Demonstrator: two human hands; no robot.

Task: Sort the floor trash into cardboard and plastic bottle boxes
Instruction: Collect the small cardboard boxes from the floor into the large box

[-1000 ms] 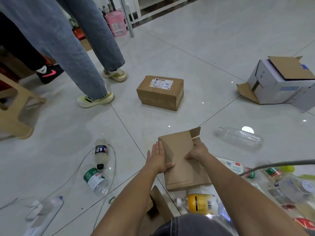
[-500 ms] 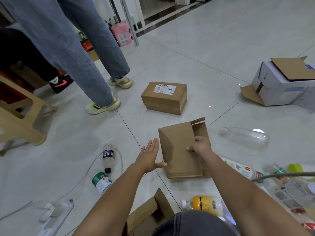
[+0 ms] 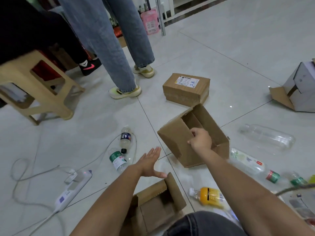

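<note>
Cardboard is in the grasp of the right hand [image 3: 200, 141], whose fingers curl over the near rim of an open brown box [image 3: 172, 137] that is tipped on its side, mouth turned up and right, its lower corner down at the floor [image 3: 238, 48]. The left hand [image 3: 150, 163] hovers released just left of that box, palm inward and fingers straight, touching nothing. There are four boxes of corrugated board: the held one, a flapped box [image 3: 158, 205] lying open below the left hand, a sealed box [image 3: 185, 90] with a white label just beyond, and a white-faced box [image 3: 300, 89] cut off by the right edge. Six plastic bottles can be counted, all lying down. A dark-labelled bottle [image 3: 125, 137] and a green-labelled bottle [image 3: 117, 160] lie cap to cap on the left. To the right are a large clear bottle [image 3: 267, 138], a red-banded bottle [image 3: 247, 163], an orange bottle [image 3: 209, 195] and a blurred bottle [image 3: 298, 181] with green at its neck. The corner past them is too smeared to count. Left of the bottles a white power strip [image 3: 71, 189] and its looping cable [image 3: 46, 218] cross the glossy pale tiles. A beige plastic stool [image 3: 34, 87] and a bystander's legs [image 3: 105, 48] in jeans close the far left, while broad tile runs on behind the sealed box to the right.
</note>
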